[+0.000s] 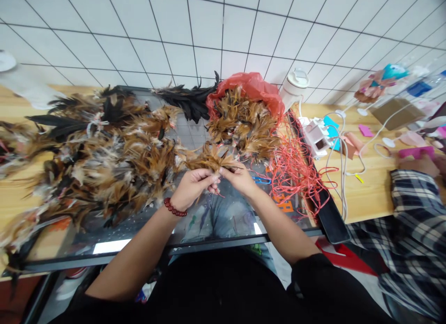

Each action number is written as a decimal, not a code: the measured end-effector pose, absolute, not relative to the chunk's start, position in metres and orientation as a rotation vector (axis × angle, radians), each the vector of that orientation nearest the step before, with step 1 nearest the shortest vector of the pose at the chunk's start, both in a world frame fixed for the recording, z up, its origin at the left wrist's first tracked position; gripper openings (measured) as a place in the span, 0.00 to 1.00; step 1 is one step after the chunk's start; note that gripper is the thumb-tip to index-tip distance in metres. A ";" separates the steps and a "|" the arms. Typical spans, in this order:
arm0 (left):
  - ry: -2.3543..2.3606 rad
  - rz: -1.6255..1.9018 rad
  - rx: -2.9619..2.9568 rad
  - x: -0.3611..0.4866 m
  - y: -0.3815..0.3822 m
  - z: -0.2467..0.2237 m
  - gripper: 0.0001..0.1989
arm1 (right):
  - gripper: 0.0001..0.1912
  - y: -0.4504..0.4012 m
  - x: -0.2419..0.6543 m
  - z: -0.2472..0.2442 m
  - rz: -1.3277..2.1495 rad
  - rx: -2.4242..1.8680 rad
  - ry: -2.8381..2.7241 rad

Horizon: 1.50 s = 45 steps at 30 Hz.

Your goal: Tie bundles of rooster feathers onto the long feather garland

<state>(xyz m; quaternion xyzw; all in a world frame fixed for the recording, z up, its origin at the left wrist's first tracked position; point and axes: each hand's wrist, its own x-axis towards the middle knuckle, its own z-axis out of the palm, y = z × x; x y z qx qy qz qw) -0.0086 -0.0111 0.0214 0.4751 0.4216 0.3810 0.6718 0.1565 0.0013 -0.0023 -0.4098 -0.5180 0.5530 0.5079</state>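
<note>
Brown feathers point(209, 157) fan out in a bunch between my two hands above the glossy tabletop point(223, 219). My left hand point(197, 184), with a dark red bead bracelet point(175, 208) at the wrist, is closed on the base of the bunch. Thumb and fingers of my right hand point(238, 177) pinch the same bunch from the other side. A short bit of reddish string point(219, 194) hangs below my left fingers. To the left lies a large heap of brown and black feathers point(114, 161). A red plastic bag point(249, 84) full of brown feathers stands behind my hands.
Tangled red string point(296, 170) and a blue-handled tool point(261, 180) lie right of my hands. Beyond are a dark phone-like slab point(332, 217), a white device point(316, 137), cables and a white tumbler point(295, 84). Someone in a plaid sleeve point(416, 198) works at far right.
</note>
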 end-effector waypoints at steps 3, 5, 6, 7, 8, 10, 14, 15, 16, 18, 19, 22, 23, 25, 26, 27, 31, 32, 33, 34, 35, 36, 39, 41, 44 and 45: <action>0.991 0.951 1.058 -0.009 -0.010 0.020 0.15 | 0.18 0.002 0.154 -0.004 1.369 -0.988 -1.206; 1.018 1.019 1.032 -0.009 -0.009 0.018 0.16 | 0.18 0.002 0.153 -0.005 1.397 -0.978 -1.196; 1.035 1.054 1.025 -0.009 -0.008 0.017 0.16 | 0.18 0.001 0.152 -0.005 1.405 -0.964 -1.200; 1.055 1.087 1.024 -0.010 -0.007 0.016 0.17 | 0.19 0.001 0.152 -0.005 1.409 -0.947 -1.204; 1.075 1.111 1.035 -0.010 -0.007 0.016 0.17 | 0.20 0.000 0.151 -0.004 1.408 -0.936 -1.206; 1.105 1.133 1.081 -0.009 -0.006 0.015 0.18 | 0.20 -0.002 0.151 -0.001 1.399 -0.945 -1.213; 1.080 1.100 1.180 -0.008 -0.008 0.016 0.17 | 0.21 -0.004 0.152 0.003 1.367 -1.003 -1.236; 1.064 1.081 1.190 -0.008 -0.009 0.016 0.16 | 0.21 -0.004 0.153 0.003 1.372 -1.007 -1.238; 1.046 1.047 1.198 -0.008 -0.009 0.017 0.16 | 0.21 -0.004 0.153 0.003 1.384 -1.006 -1.235; 1.008 0.960 1.208 -0.009 -0.010 0.017 0.15 | 0.20 -0.004 0.155 0.003 1.404 -0.992 -1.230; 0.993 0.925 1.204 -0.010 -0.010 0.017 0.15 | 0.19 -0.003 0.155 0.003 1.399 -0.982 -1.227; 0.975 0.947 1.109 -0.012 -0.009 0.017 0.15 | 0.17 -0.003 0.154 0.002 1.362 -0.972 -1.235; 0.974 0.979 1.054 -0.012 -0.009 0.017 0.15 | 0.17 -0.003 0.153 0.002 1.356 -0.976 -1.237; 0.974 1.027 0.950 -0.012 -0.008 0.018 0.15 | 0.17 -0.003 0.152 0.002 1.357 -0.992 -1.234; 0.977 1.045 0.916 -0.012 -0.008 0.018 0.15 | 0.17 -0.003 0.151 0.002 1.354 -1.001 -1.231; 0.987 1.063 0.900 -0.012 -0.008 0.018 0.15 | 0.17 -0.004 0.151 0.002 1.347 -1.011 -1.229; 1.058 1.133 0.982 -0.011 -0.008 0.017 0.16 | 0.18 -0.006 0.151 0.002 1.345 -1.017 -1.235; 1.076 1.129 1.024 -0.011 -0.008 0.016 0.16 | 0.19 -0.007 0.151 0.002 1.349 -1.007 -1.240; 1.091 1.114 1.068 -0.011 -0.009 0.016 0.16 | 0.20 -0.008 0.151 0.003 1.351 -1.000 -1.249; 1.100 1.091 1.112 -0.011 -0.010 0.017 0.16 | 0.20 -0.009 0.151 0.004 1.346 -0.998 -1.260; 1.106 1.071 1.150 -0.011 -0.010 0.017 0.16 | 0.20 -0.008 0.152 0.005 1.334 -1.000 -1.269; 1.112 1.064 1.178 -0.010 -0.011 0.017 0.16 | 0.20 -0.007 0.154 0.007 1.314 -1.007 -1.276; 1.132 1.143 1.190 -0.009 -0.012 0.018 0.16 | 0.19 0.009 0.165 0.018 1.202 -1.080 -1.268; 1.146 1.223 1.165 -0.009 -0.011 0.018 0.17 | 0.17 0.028 0.177 0.027 1.096 -1.219 -1.274; 1.148 1.300 1.146 -0.010 -0.008 0.017 0.16 | 0.10 0.059 0.197 0.040 1.054 -1.507 -1.395; 1.147 1.330 1.137 -0.011 -0.007 0.017 0.15 | 0.07 0.066 0.202 0.044 1.013 -1.574 -1.435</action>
